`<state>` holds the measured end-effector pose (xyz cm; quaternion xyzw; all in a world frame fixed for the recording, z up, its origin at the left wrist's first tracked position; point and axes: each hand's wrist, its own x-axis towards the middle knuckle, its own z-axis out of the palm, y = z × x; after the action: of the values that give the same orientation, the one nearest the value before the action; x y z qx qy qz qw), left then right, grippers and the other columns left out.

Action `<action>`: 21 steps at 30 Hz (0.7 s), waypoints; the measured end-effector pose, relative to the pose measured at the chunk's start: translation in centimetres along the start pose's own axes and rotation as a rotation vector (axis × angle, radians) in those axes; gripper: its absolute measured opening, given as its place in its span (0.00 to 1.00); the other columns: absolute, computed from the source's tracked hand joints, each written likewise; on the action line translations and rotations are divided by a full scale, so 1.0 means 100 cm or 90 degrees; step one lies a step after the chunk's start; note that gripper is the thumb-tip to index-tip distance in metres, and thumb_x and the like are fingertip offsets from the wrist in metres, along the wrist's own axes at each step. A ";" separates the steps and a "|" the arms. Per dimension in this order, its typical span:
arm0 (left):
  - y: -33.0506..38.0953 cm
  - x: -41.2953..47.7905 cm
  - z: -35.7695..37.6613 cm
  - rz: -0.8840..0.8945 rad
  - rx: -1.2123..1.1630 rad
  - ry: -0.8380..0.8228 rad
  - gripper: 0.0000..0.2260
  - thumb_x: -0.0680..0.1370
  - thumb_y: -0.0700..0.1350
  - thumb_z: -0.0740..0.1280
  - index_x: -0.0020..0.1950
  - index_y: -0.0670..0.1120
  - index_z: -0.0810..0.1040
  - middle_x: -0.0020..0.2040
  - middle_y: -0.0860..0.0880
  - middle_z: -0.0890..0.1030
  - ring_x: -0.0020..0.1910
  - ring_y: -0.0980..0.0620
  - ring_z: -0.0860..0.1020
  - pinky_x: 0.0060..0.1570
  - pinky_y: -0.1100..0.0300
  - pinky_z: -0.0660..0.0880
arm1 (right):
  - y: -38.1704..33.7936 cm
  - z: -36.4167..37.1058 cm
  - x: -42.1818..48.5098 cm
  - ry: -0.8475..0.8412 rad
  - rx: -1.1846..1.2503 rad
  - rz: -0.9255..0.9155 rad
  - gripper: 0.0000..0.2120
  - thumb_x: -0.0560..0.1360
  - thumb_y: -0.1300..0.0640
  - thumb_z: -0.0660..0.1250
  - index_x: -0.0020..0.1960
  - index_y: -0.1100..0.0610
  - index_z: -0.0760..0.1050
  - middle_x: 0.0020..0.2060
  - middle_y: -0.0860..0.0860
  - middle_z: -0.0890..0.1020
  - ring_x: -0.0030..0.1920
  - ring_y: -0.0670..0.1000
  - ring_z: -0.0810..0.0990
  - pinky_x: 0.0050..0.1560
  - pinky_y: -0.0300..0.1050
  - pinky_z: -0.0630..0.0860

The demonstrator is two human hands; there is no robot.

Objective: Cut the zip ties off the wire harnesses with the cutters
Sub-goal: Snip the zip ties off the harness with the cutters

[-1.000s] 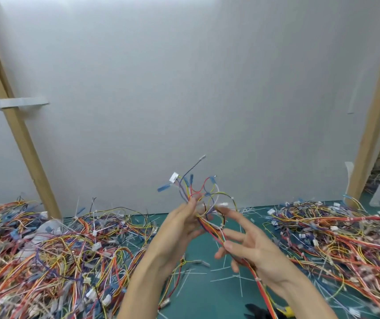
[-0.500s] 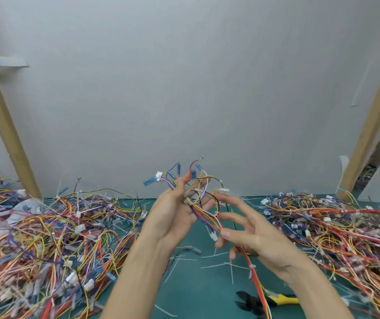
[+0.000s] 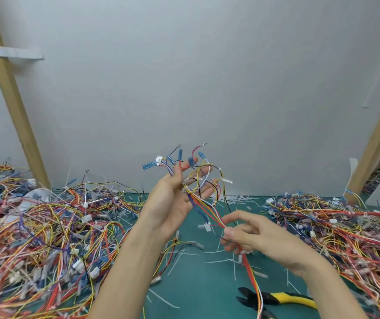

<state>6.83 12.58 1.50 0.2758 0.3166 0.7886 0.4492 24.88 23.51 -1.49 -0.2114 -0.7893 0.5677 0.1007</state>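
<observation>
While your left hand (image 3: pixel 172 203) holds the upper end of one wire harness (image 3: pixel 204 203) in the air, its grip is closed on the bundle between thumb and palm, with the other fingers spread loosely and the blue-capped wire ends fanning out above them. Your right hand (image 3: pixel 260 236) sits lower and nearer, its grip pinched on the same harness where the red, orange and yellow wires run down toward the near edge of the view. The cutters (image 3: pixel 276 299), black-jawed with yellow handles, lie on the green desk (image 3: pixel 198 284) at the near right, under that trailing stretch of wire and below your right wrist; neither hand touches them. A big heap of tangled wires (image 3: pixel 41 238) fills the left side of the desk and a second heap (image 3: pixel 345 231) fills the right. Between them runs the only open strip of green, littered with cut white zip ties (image 3: pixel 216 252). A pale wall (image 3: pixel 195 77) closes off the far edge, with a slanted wooden post (image 3: pixel 12 93) at far left and another post (image 3: pixel 377 139) at far right.
</observation>
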 end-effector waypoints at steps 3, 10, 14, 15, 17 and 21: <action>0.004 0.000 0.000 0.012 0.000 -0.004 0.16 0.84 0.49 0.54 0.64 0.43 0.75 0.58 0.40 0.82 0.52 0.38 0.83 0.56 0.47 0.79 | 0.004 -0.002 0.000 -0.039 -0.038 0.022 0.15 0.76 0.50 0.69 0.61 0.51 0.75 0.48 0.52 0.86 0.52 0.50 0.84 0.51 0.36 0.77; 0.010 -0.003 -0.001 0.028 -0.024 -0.002 0.16 0.84 0.48 0.54 0.62 0.42 0.76 0.55 0.40 0.83 0.50 0.38 0.83 0.46 0.50 0.82 | 0.009 -0.010 0.001 -0.070 -0.066 0.039 0.10 0.77 0.54 0.71 0.58 0.49 0.79 0.50 0.50 0.86 0.54 0.48 0.83 0.56 0.39 0.77; 0.011 -0.004 0.001 0.028 -0.017 -0.001 0.16 0.84 0.48 0.54 0.63 0.41 0.75 0.56 0.40 0.83 0.50 0.39 0.83 0.48 0.50 0.82 | 0.007 -0.012 -0.001 -0.086 -0.042 0.015 0.05 0.76 0.56 0.72 0.52 0.53 0.82 0.49 0.53 0.86 0.52 0.52 0.84 0.51 0.40 0.78; 0.012 -0.005 0.002 0.027 -0.015 -0.001 0.17 0.84 0.48 0.54 0.64 0.41 0.75 0.56 0.40 0.83 0.50 0.39 0.83 0.49 0.50 0.81 | 0.007 -0.012 -0.001 -0.084 -0.035 0.008 0.04 0.76 0.57 0.72 0.51 0.53 0.82 0.49 0.54 0.86 0.51 0.53 0.85 0.52 0.41 0.79; 0.012 -0.006 0.004 0.024 -0.010 0.002 0.17 0.84 0.48 0.53 0.65 0.41 0.74 0.57 0.40 0.82 0.52 0.39 0.83 0.52 0.49 0.81 | 0.007 -0.013 -0.001 -0.074 -0.023 -0.007 0.04 0.75 0.58 0.73 0.49 0.53 0.83 0.48 0.56 0.86 0.49 0.55 0.85 0.51 0.44 0.80; 0.014 -0.007 0.007 0.017 -0.020 0.001 0.19 0.84 0.49 0.53 0.67 0.40 0.73 0.58 0.40 0.82 0.53 0.39 0.82 0.51 0.50 0.81 | 0.007 -0.013 0.000 -0.070 -0.023 -0.020 0.04 0.74 0.59 0.73 0.49 0.53 0.83 0.46 0.57 0.86 0.46 0.55 0.85 0.49 0.46 0.81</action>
<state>6.90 11.57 2.83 0.2725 0.3009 0.7994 0.4428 25.62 24.84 -1.73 -0.1691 -0.8070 0.5623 0.0626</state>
